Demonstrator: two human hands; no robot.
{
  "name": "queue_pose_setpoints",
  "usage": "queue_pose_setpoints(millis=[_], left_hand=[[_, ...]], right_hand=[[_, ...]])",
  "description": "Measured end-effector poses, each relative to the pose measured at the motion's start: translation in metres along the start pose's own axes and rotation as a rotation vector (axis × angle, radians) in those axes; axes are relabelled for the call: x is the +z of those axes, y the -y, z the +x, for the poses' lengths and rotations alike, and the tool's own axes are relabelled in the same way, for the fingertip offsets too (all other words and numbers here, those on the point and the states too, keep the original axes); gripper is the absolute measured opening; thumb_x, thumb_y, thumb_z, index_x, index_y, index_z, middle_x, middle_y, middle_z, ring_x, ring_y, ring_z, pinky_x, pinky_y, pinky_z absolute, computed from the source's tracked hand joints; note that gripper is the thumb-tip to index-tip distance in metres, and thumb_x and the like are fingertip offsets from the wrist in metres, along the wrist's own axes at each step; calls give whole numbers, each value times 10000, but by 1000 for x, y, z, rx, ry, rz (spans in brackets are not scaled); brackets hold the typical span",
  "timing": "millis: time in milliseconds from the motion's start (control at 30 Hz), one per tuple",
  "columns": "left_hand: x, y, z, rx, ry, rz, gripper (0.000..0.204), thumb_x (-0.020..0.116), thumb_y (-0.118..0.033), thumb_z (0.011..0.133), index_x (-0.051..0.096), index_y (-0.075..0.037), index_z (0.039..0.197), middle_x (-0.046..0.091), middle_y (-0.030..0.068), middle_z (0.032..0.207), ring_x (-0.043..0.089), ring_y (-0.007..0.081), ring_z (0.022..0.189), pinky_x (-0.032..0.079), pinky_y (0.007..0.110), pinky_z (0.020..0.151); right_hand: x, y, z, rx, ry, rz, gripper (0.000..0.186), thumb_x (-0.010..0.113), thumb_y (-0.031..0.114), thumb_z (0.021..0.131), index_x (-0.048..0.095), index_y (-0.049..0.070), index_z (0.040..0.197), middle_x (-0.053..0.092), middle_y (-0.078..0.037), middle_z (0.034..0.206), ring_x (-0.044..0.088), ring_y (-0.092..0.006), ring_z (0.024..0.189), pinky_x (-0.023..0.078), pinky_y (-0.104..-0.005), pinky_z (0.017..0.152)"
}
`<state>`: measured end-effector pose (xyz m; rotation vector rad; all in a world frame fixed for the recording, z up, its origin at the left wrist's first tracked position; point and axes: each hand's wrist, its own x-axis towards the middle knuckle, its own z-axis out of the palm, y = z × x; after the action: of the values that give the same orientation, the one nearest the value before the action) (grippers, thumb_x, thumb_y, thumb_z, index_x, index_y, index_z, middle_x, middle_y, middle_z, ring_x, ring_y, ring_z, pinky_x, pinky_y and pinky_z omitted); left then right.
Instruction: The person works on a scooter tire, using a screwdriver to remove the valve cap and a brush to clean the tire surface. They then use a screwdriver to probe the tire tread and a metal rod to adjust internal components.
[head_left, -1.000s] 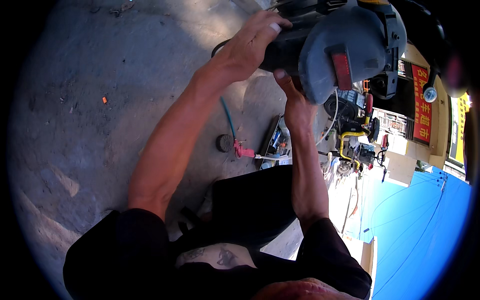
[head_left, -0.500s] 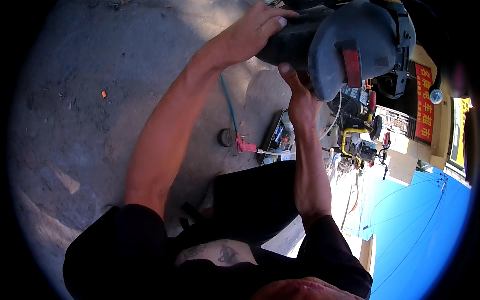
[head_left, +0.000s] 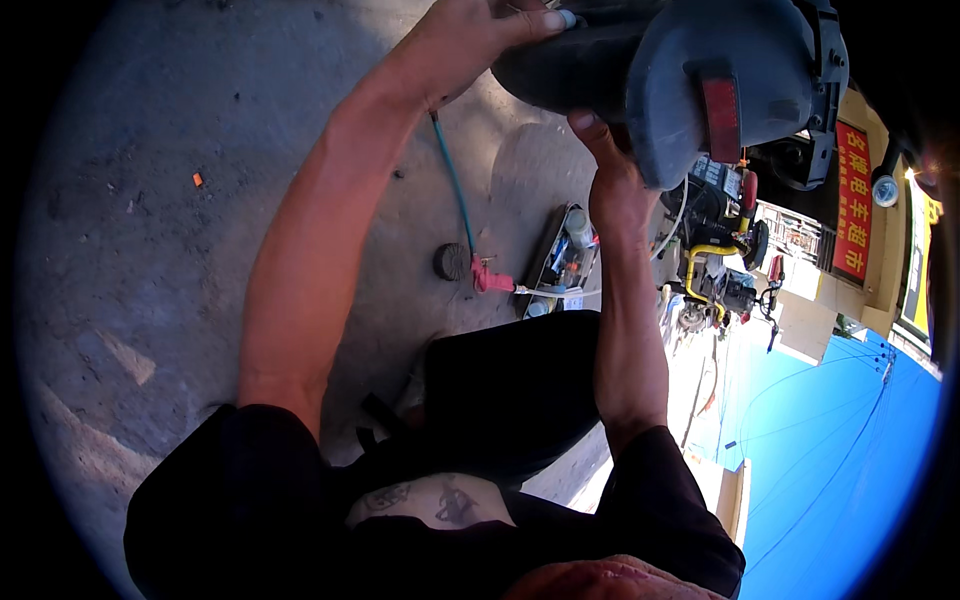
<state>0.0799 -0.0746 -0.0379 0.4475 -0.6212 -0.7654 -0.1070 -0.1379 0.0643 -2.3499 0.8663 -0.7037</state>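
Note:
A black tyre (head_left: 560, 75) of a two-wheeler fills the top of the view, partly cut off by the frame's edge. Over its right part curves a dark grey mudguard (head_left: 665, 90) with a red reflector (head_left: 720, 112). My left hand (head_left: 485, 35) is closed at the tyre's upper left side; the thumb presses there and the other fingers are partly out of view. From below, my right hand (head_left: 618, 185) grips the tyre beside the mudguard's lower edge. Its thumb lies on the rubber, while the fingers are hidden behind.
On the concrete floor (head_left: 200, 260) lies a pink air-tool-like fitting (head_left: 490, 278) joined to a teal hose (head_left: 453, 180). Beside it are a small round dark disc (head_left: 450, 262) and a tray of bottles and tools (head_left: 548, 255). A yellow-framed machine (head_left: 700, 270) stands at right.
My left hand has shifted up and left along the tyre, its fingers more curled. My right hand keeps its hold, and the tyre and mudguard sit slightly differently in view.

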Motion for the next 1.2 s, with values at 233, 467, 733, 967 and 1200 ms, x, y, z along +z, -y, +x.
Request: queue_pose_setpoints(millis=[233,467,733,967,1200], left_hand=[[3,8,-7,4,-130,66,255,711,-204,1003,658,-18,1169,643,-10,958,584,78,846,489,253,776],[30,3,-26,-40,-327,386,230,644,-236,1036,624,-16,1099,631,41,898,561,104,790,473,289,721],[5,-19,-27,-25,-24,397,272,579,-220,1049,628,-1,1202,671,65,1062,617,138,985,478,327,914],[-23,-1,-7,-159,20,-18,269,724,1,932,644,-14,1188,700,57,1083,649,140,1038,531,298,950],[-22,8,-3,-48,47,33,524,669,28,942,537,29,1449,638,127,1383,624,196,1225,516,324,1024]], right_hand=[[0,5,2,-55,29,17,578,969,150,730,677,-23,1198,710,-112,1183,685,-235,1089,536,-394,961],[-1,9,4,-53,6,36,537,952,118,738,691,-30,1184,731,-114,1147,700,-237,1044,542,-383,937],[-10,6,4,-170,-3,-195,456,868,64,798,675,-59,1192,737,-149,1165,702,-248,1076,521,-380,963],[-11,0,3,-126,1,-98,476,852,141,832,677,-37,1238,724,-151,1195,674,-225,1125,504,-369,989],[-20,20,0,18,185,71,636,909,247,843,601,19,1351,644,-55,1270,605,-187,1150,489,-340,999]])
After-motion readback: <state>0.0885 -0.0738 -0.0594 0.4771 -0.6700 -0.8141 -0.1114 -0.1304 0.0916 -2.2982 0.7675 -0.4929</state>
